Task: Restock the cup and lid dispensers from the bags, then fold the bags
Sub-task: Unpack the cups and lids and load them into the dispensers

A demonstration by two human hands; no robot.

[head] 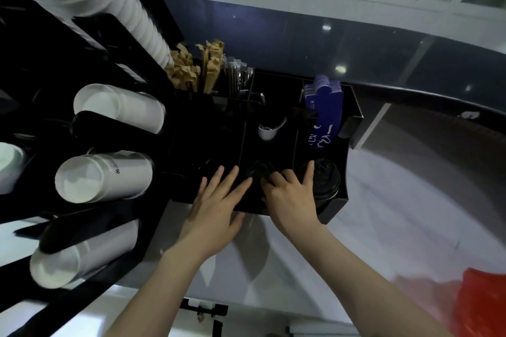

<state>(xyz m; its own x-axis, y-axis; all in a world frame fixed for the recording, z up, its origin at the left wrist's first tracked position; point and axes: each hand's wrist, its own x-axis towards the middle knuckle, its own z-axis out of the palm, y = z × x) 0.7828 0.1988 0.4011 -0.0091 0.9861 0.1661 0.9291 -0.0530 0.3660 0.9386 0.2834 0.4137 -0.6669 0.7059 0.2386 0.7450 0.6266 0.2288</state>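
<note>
Both hands were down on the black organizer tray (353, 107). The left hand (216, 200) lay flat with fingers spread and relaxed, gripping nothing, fingertips just left of the stack of black lids (260, 172) in the middle slot. The right hand (290, 197) had its fingers curled over those lids, index finger stretched out toward a second lid stack (327, 180) just to its right. Whether it really clamped a lid, I couldn't tell. White cups (104, 176) sat in the dispenser tubes well left of both hands. Blue sleeves (325, 115) stood beyond the right hand.
</note>
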